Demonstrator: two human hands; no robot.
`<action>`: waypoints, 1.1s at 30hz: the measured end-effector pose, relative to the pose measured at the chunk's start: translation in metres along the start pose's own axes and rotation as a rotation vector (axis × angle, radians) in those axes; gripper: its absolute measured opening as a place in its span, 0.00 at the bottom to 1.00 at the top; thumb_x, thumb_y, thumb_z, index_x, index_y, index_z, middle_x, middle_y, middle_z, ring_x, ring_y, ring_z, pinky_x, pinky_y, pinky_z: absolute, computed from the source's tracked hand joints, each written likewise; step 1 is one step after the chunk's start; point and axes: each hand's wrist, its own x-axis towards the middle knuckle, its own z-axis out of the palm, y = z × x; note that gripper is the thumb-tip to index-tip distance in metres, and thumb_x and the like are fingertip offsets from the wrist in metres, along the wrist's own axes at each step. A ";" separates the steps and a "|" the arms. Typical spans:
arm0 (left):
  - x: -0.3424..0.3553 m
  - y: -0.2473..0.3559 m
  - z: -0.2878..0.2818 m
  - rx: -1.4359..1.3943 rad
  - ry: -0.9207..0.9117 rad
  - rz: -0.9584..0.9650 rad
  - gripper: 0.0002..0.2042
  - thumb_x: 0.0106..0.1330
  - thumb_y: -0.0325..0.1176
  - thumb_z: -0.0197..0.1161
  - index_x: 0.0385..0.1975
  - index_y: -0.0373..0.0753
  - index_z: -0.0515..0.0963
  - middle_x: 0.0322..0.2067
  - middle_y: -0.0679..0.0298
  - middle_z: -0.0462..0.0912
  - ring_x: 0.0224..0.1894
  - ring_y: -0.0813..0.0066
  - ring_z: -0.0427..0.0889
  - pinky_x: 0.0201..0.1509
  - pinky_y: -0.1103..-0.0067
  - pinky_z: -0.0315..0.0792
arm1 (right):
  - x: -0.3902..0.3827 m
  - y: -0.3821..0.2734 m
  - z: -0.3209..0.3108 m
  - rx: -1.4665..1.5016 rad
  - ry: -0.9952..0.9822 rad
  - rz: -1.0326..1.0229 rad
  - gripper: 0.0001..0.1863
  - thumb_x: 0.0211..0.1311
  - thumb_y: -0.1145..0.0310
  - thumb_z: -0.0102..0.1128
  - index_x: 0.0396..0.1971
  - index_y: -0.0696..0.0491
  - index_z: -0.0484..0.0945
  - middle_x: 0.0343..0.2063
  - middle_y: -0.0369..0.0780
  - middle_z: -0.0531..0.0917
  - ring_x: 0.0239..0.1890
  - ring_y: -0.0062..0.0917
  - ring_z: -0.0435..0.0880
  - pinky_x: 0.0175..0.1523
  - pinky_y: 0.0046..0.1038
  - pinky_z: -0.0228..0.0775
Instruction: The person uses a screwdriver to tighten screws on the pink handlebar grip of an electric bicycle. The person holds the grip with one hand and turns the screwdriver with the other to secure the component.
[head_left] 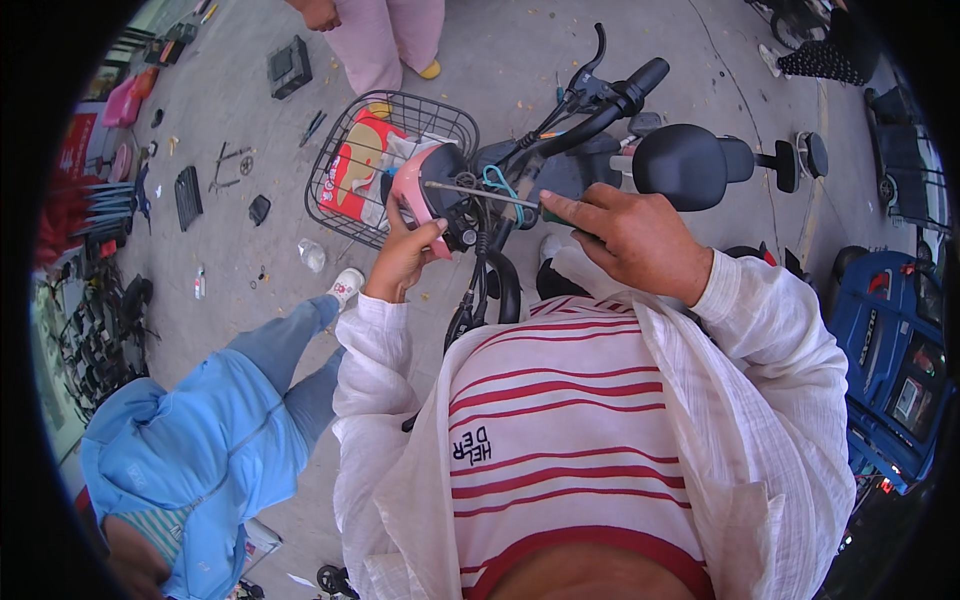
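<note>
My left hand grips the lower edge of a pink headlight housing, its fingers behind the shell and the thumb in front. A screwdriver is held in my right hand, which covers most of the handle. Its long metal shaft points left, with the tip over the back of the housing. Whether the tip touches a screw cannot be made out. A teal cable and dark wires lie around the shaft. The black handlebar of the electric bike rises beyond.
A wire basket with a red package sits in front of the housing. One person in pink trousers stands beyond it; another in a blue jacket is at left. A black seat and blue vehicle are at right.
</note>
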 end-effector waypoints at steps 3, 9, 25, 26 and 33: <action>0.000 -0.004 -0.001 0.011 0.011 0.021 0.54 0.54 0.29 0.69 0.73 0.53 0.32 0.56 0.49 0.70 0.48 0.57 0.81 0.39 0.63 0.82 | 0.000 -0.002 -0.001 -0.023 -0.046 0.012 0.29 0.56 0.73 0.63 0.61 0.46 0.76 0.28 0.39 0.77 0.24 0.33 0.79 0.28 0.34 0.73; -0.001 -0.003 0.003 0.017 0.014 0.031 0.55 0.55 0.28 0.69 0.73 0.52 0.31 0.55 0.49 0.71 0.47 0.59 0.82 0.39 0.65 0.82 | -0.002 -0.005 -0.004 -0.008 -0.040 0.000 0.30 0.56 0.74 0.62 0.62 0.46 0.75 0.29 0.40 0.77 0.24 0.32 0.79 0.29 0.33 0.73; -0.010 0.007 0.017 0.019 0.026 0.010 0.55 0.57 0.29 0.69 0.73 0.48 0.28 0.55 0.52 0.71 0.45 0.61 0.83 0.41 0.63 0.80 | -0.002 -0.004 0.019 -0.232 0.025 -0.106 0.34 0.48 0.75 0.63 0.62 0.46 0.76 0.31 0.38 0.76 0.23 0.27 0.80 0.26 0.28 0.73; -0.009 0.005 0.016 0.009 0.035 0.010 0.55 0.57 0.30 0.69 0.73 0.48 0.27 0.55 0.52 0.71 0.45 0.61 0.83 0.41 0.63 0.80 | -0.003 -0.004 0.028 -0.217 0.041 -0.107 0.34 0.50 0.74 0.63 0.62 0.46 0.75 0.30 0.38 0.76 0.23 0.28 0.80 0.26 0.29 0.73; -0.006 0.007 0.018 0.083 0.086 -0.035 0.55 0.59 0.32 0.68 0.73 0.47 0.26 0.53 0.50 0.73 0.42 0.61 0.84 0.41 0.63 0.80 | 0.008 -0.006 0.026 -0.171 -0.009 -0.101 0.31 0.50 0.74 0.62 0.60 0.51 0.76 0.29 0.39 0.77 0.24 0.30 0.82 0.26 0.31 0.73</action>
